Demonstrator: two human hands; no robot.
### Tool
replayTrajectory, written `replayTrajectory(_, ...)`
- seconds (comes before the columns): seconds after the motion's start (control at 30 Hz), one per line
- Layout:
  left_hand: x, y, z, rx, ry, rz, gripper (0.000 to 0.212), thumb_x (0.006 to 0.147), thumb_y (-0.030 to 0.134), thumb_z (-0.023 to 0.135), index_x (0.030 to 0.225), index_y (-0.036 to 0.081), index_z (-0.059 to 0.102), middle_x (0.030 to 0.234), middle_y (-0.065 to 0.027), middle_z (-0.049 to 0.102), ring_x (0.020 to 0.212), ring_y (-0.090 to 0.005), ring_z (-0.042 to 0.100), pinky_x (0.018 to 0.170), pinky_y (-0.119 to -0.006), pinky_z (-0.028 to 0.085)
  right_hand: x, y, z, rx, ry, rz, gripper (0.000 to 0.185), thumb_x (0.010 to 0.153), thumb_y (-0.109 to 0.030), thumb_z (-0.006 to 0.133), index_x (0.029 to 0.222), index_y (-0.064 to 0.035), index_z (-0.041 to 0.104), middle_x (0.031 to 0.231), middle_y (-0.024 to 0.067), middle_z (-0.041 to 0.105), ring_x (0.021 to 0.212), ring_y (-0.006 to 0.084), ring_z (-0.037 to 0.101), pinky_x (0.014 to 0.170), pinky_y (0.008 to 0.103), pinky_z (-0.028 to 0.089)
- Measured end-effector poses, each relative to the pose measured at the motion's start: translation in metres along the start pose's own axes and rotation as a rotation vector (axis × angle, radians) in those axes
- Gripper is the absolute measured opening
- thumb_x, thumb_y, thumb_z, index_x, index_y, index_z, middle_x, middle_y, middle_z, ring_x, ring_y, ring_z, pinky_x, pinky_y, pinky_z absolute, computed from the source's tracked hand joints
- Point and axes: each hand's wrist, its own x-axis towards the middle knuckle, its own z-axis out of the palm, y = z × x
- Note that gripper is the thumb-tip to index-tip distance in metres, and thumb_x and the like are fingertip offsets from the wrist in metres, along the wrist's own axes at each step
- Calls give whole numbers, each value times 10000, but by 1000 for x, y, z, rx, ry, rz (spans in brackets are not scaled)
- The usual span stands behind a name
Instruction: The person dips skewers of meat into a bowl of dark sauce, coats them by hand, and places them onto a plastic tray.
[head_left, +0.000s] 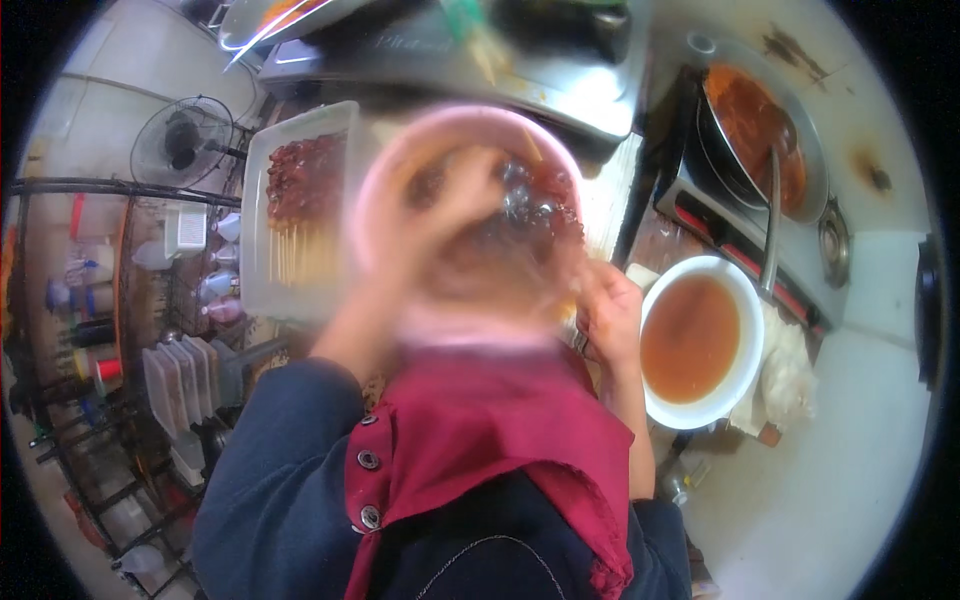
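A pink basin (469, 112) stands before me with dark, wet, reddish-brown pieces of food (536, 199) and brownish liquid inside. Over its middle, my left hand (469, 187) reaches in among the pieces, blurred by motion; its grasp is unclear. My right hand (611, 311) is at the basin's right rim, fingers curled, close to some dark pieces; blur hides whether it grips a stick or the rim. A thin wooden stick (531, 142) leans inside the far right wall. To the left, a translucent plastic tray (259, 292) holds several bamboo skewers (300, 255) threaded with dark red glazed pieces.
A white bowl of brown liquid (690, 337) stands at my right. Beyond it, a pan of red sauce (757, 127) with a ladle (772, 225) sits on a stove. A metal cooker (450, 60) lies ahead; a fan (184, 142) and rack (127, 191) stand left.
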Motion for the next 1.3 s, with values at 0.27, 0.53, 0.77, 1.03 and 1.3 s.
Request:
replayTrajectory(0.27,-5,40,31,-1886,-313,-721,223,923,200,515,1028,9,565,965,-130,636,901,-252,635,747,-371,535,9,4,14,26,-14,-47,185,934,-126,511,1000,20,605,672,-48,534,506,11,392,443,165,284)
replayTrajectory(0.53,-15,21,42,-1583,-130,-724,150,934,122,471,1012,8,528,947,-170,614,875,-284,629,742,-400,549,20,16,25,-503,-37,-309,179,914,-63,475,964,26,623,636,6,559,572,42,499,499,200,382)
replayTrajectory(0.77,-21,-5,38,-1189,-327,-647,170,922,171,524,1001,20,525,932,-130,617,881,-248,628,733,-372,550,15,3,32,-676,48,-187,191,892,-47,476,967,57,618,699,90,625,649,136,591,618,248,469)
replayTrajectory(1.03,4,11,36,173,-126,-201,311,753,199,664,1002,49,555,1071,-175,560,1011,-378,541,902,-471,388,11,-7,6,-68,82,-68,184,942,-80,472,1009,30,602,713,-11,579,607,36,490,536,181,395)
replayTrajectory(1.3,6,-3,36,39,-564,-274,300,718,21,537,1016,-5,518,1031,-241,591,1030,-388,539,871,-453,427,10,-5,3,-73,108,-50,176,937,-84,487,1003,28,605,683,-43,530,528,6,387,461,166,289)
